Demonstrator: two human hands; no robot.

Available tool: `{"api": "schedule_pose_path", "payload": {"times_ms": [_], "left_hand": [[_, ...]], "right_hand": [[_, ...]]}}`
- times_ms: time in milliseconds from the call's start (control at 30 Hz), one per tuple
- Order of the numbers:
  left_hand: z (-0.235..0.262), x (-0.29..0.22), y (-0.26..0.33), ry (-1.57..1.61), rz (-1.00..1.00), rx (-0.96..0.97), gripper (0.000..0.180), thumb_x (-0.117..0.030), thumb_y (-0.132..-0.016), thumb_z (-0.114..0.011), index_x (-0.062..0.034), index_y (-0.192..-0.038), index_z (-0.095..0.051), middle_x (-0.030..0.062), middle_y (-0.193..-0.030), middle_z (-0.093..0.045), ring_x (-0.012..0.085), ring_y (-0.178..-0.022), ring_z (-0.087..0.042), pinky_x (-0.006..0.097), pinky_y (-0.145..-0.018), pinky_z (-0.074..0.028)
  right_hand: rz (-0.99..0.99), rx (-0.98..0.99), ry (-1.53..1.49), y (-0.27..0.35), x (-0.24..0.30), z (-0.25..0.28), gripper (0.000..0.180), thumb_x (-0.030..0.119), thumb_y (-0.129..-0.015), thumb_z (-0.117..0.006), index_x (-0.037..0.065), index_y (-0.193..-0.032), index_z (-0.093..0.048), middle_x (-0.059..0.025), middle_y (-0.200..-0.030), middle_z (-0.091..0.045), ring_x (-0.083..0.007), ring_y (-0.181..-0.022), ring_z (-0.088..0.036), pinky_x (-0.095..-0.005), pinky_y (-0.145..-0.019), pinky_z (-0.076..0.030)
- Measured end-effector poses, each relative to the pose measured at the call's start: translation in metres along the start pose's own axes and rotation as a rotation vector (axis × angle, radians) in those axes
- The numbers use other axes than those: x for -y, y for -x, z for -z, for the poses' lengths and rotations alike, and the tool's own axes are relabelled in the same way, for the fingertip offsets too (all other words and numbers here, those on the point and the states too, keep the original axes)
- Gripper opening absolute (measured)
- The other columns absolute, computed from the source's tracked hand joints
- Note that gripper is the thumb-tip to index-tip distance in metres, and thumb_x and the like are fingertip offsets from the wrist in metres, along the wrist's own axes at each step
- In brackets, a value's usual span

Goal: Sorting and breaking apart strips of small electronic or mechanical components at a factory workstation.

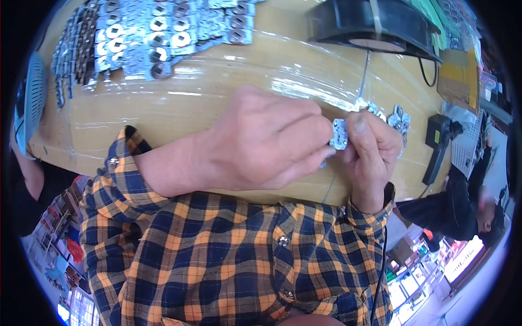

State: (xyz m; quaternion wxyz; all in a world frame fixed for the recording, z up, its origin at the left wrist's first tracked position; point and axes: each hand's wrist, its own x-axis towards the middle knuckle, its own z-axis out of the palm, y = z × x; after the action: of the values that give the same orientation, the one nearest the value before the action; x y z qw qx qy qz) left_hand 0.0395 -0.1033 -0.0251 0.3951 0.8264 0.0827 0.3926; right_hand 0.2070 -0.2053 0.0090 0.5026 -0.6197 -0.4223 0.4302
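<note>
A small pale blue-grey plate with dark holes point(339, 134) sits between my two hands, over the table. My left hand point(266, 141) is closed, its back toward me, and its curled fingertips meet the plate's left edge. The thumb and bent fingers of my right hand point(372, 144) pinch the plate from the other side. Part of the plate is covered by the fingers. Just beyond my right hand, several similar small metal pieces point(399, 119) lie on the table.
Rows of flat metal parts with round openings point(168, 35) cover the far left of the table point(190, 108). A black fan-like housing point(375, 27) stands far right, near a cardboard box point(459, 79) and a black tool point(435, 146). A blue basket point(35, 103) is at left; another person point(462, 206) is at right.
</note>
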Motion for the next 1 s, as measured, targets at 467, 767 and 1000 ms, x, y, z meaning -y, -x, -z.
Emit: {"api": "schedule_pose_path", "payload": {"times_ms": [467,767,1000], "left_hand": [[0.071,0.032,-0.032,-0.971,0.124,-0.142,0.031,-0.014,-0.072,-0.076,-0.0035,-0.099,-0.063,0.0091,-0.094,-0.063,0.0278,-0.088,-0.06,0.038,-0.072,-0.048],[0.048,0.015,-0.014,-0.902,0.206,0.151,0.026,-0.01,-0.074,-0.071,-0.0015,-0.097,-0.061,0.0096,-0.1,-0.061,0.0262,-0.092,-0.056,0.037,-0.077,-0.043],[0.031,-0.004,-0.011,-0.521,0.094,0.183,0.023,-0.004,-0.07,-0.071,-0.002,-0.089,-0.058,0.0093,-0.09,-0.06,0.0267,-0.082,-0.057,0.035,-0.07,-0.042]], "right_hand": [[0.758,0.244,0.944,0.014,-0.022,-0.039,0.019,0.015,-0.075,-0.069,0.003,-0.075,-0.055,-0.0139,-0.102,-0.06,-0.0302,-0.095,-0.059,-0.05,-0.088,-0.048],[0.643,-0.091,1.316,0.012,-0.019,0.017,0.017,0.002,-0.073,-0.072,-0.002,-0.081,-0.058,-0.014,-0.098,-0.061,-0.0334,-0.094,-0.059,-0.0456,-0.084,-0.047],[0.586,-0.301,1.149,0.028,-0.01,0.017,0.012,0.005,-0.083,-0.067,-0.005,-0.085,-0.06,-0.014,-0.09,-0.063,-0.0303,-0.084,-0.061,-0.0397,-0.076,-0.047]]}}
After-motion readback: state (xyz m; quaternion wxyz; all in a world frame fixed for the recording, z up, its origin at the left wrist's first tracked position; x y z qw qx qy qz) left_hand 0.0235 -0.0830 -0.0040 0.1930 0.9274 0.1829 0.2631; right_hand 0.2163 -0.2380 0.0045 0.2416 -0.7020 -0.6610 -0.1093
